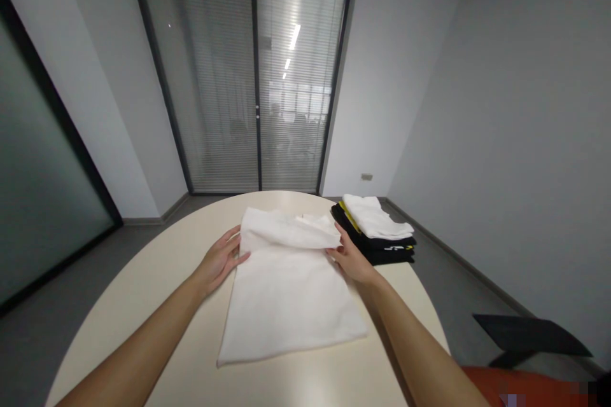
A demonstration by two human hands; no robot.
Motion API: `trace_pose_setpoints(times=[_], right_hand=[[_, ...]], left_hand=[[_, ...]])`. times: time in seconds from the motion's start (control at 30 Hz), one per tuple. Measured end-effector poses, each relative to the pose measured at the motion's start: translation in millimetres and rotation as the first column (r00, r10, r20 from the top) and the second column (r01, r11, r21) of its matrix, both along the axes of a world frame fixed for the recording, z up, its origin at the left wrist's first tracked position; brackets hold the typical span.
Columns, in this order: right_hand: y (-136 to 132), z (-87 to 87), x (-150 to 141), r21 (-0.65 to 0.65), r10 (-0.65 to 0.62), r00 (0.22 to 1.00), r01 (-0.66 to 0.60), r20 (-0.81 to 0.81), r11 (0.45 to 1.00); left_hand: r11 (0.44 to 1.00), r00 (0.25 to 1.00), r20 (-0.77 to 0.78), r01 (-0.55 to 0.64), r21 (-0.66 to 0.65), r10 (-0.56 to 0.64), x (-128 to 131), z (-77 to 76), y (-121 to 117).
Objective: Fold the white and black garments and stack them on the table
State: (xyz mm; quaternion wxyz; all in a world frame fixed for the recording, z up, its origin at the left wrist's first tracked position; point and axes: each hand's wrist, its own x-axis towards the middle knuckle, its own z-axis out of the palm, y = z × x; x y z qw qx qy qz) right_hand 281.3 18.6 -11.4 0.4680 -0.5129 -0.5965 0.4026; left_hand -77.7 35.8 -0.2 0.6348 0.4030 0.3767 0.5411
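Note:
A white T-shirt (291,305) lies on the round table, its upper part folded over into a loose flap (286,229). My left hand (220,262) holds the left edge of this fold, thumb over the cloth and fingers at the side. At the opposite edge, my right hand (352,255) grips the flap's corner, with some fingertips hidden by the cloth. The lower part of the shirt lies spread toward me, its hem slightly slanted.
A stack of folded black and yellow clothes (386,251) with a white folded garment (375,216) on top sits at the table's right edge. The pale round table (176,305) lies beneath. A chair with a black armrest (529,334) and red seat stands at lower right.

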Motion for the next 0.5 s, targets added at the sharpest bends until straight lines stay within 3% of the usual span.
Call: trace_pose_setpoints(times=[0.13,0.27,0.37,0.5], right_hand=[[14.6,-15.2,-2.0,0.091,-0.217,0.951,0.201,0.221,0.975],[18.9,-8.0,-6.6,0.132,-0.383,0.807,0.364,0.449,0.922],[17.4,-0.6,-9.2,0.134,-0.385,0.717,0.382,0.581,0.914],[14.2,-0.4,-5.6,0.094,-0.252,0.768,0.244,0.588,0.965]], left_hand=[[0.994,0.992,-0.07,-0.106,0.003,0.106,8.5,-10.7,6.6],[0.989,0.979,-0.15,-0.129,0.072,0.139,14.0,-17.0,10.6],[0.984,0.97,-0.181,-0.144,0.105,0.161,14.5,-18.9,12.0],[0.987,0.967,-0.201,-0.141,0.081,0.154,13.4,-17.2,10.6]])
